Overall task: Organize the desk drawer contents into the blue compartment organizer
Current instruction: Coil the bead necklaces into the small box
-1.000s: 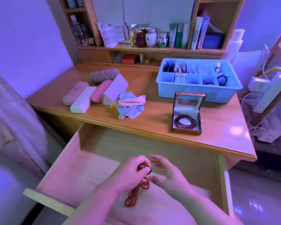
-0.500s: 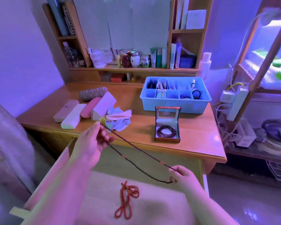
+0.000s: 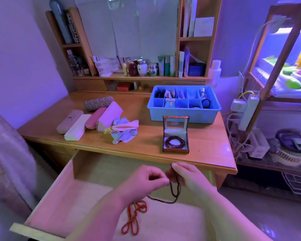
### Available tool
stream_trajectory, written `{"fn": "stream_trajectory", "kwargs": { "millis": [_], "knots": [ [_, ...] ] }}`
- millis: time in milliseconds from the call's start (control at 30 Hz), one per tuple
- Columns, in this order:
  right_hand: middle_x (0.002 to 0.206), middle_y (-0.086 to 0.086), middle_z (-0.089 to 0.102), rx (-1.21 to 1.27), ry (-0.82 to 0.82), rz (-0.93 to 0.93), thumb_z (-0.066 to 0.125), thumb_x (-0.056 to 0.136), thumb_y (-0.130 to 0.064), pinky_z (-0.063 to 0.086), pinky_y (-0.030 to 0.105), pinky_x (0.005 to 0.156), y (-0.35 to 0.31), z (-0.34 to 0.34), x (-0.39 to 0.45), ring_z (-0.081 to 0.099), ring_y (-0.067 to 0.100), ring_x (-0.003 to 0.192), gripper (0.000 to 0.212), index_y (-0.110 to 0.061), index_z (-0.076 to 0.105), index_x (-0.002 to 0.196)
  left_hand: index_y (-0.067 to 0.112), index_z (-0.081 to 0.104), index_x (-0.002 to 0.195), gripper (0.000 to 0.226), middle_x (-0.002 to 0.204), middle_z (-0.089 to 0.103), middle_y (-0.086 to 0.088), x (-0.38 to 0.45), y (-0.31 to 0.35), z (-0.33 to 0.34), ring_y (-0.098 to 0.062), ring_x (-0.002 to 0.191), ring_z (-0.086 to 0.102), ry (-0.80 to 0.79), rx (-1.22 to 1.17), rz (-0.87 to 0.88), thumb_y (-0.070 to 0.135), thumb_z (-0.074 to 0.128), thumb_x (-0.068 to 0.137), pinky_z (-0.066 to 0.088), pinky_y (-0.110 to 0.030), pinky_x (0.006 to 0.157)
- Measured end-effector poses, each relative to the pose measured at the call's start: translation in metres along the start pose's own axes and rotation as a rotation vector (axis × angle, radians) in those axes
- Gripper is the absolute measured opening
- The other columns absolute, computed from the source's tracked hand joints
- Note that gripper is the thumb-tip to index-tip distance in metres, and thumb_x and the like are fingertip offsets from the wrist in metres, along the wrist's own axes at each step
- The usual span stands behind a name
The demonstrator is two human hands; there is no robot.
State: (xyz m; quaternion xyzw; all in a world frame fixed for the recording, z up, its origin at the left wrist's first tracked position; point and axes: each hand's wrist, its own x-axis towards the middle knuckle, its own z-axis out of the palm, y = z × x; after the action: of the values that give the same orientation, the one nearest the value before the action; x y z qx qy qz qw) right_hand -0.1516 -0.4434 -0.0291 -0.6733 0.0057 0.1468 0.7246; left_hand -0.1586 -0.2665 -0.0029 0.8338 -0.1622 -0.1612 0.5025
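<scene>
**Q:** State the condition of your hands.

**A:** My left hand (image 3: 146, 180) has its fingers curled, thumb and forefinger pinched together on the dark bead strand (image 3: 172, 193). My right hand (image 3: 189, 178) is curled as well, its fingertips (image 3: 174, 165) closed on the same strand just beside the left pinch. The two hands nearly touch. Neither has its fingers spread.

**Q:** How does the strand hang?

**A:** It drops from the pinch points in several loops below both hands, over the open drawer (image 3: 63, 197). I cannot tell how many turns are gathered in the right hand.

**Q:** What lies under it?

**A:** A red bead strand (image 3: 134, 218) lies loose on the drawer floor, beneath my left wrist, held by neither hand.

**Q:** Where is the organizer?

**A:** The blue compartment organizer (image 3: 184, 115) sits at the back right of the desk (image 3: 146, 141), well apart from my hands. Several of its compartments hold small items; a black loop lies in the near right one.

**Q:** And between them?

**A:** An open jewelry box (image 3: 175, 136) stands just in front of the organizer, lid upright, with a coiled dark bracelet inside. To its left lie crumpled cloths (image 3: 125, 131), then a row of glasses cases (image 3: 87, 120).
</scene>
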Motion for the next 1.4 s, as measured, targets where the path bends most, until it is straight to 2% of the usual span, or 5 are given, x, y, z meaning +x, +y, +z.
{"fn": "stream_trajectory", "kwargs": {
  "millis": [500,733,867,1267,1400],
  "knots": [
    [0.06,0.003,0.058,0.681,0.053,0.342,0.061,0.076,-0.027,0.03,0.016,0.033,0.007,-0.032,-0.007,0.04,0.008,0.035,0.018,-0.013,0.052,0.071,0.014,0.049,0.066,0.022,0.048,0.043,0.001,-0.001,-0.07,-0.018,-0.014,0.044,0.049,0.55,-1.431,-0.292,0.023,0.058,0.083,0.06,-0.04,0.065],
    [0.094,0.015,0.072,0.87,0.07,0.106,0.046,0.093,-0.015,0.058,0.03,0.068,0.002,-0.014,0.003,0.07,0.022,0.076,0.016,-0.007,0.058,0.1,0.022,0.067,0.086,0.008,0.054,0.055,0.012,-0.001,-0.041,0.013,-0.005,0.052,0.047,0.391,-0.073,-0.292,0.024,0.06,0.09,0.04,-0.02,0.055],
    [0.091,0.001,0.075,0.235,0.124,0.029,0.047,0.098,-0.018,0.049,0.028,0.085,-0.003,-0.001,0.002,0.066,0.017,0.087,0.017,-0.011,0.061,0.104,0.031,0.065,0.097,0.015,0.093,0.065,0.013,0.0,-0.004,0.032,-0.009,0.08,0.057,0.074,0.544,0.139,0.036,0.056,0.086,0.039,-0.023,0.062],
    [0.044,-0.007,0.028,0.435,0.0,0.325,0.067,0.069,-0.027,0.031,0.02,0.04,-0.007,-0.016,-0.014,0.021,0.008,0.036,0.02,-0.015,0.052,0.064,0.01,0.062,0.08,0.013,0.061,0.056,-0.001,0.004,-0.035,-0.004,-0.009,0.047,0.049,0.126,-0.536,-0.495,0.004,0.073,0.075,0.052,-0.023,0.053],
    [0.046,-0.004,0.035,0.729,0.154,0.338,0.058,0.085,-0.014,0.042,0.023,0.044,0.007,-0.014,-0.01,0.03,0.01,0.036,0.018,-0.012,0.048,0.071,0.0,0.06,0.095,0.016,0.068,0.055,-0.009,0.001,-0.056,0.005,-0.017,0.056,0.054,0.547,-0.72,-0.595,-0.005,0.064,0.081,0.057,-0.033,0.058]
  ]
}}
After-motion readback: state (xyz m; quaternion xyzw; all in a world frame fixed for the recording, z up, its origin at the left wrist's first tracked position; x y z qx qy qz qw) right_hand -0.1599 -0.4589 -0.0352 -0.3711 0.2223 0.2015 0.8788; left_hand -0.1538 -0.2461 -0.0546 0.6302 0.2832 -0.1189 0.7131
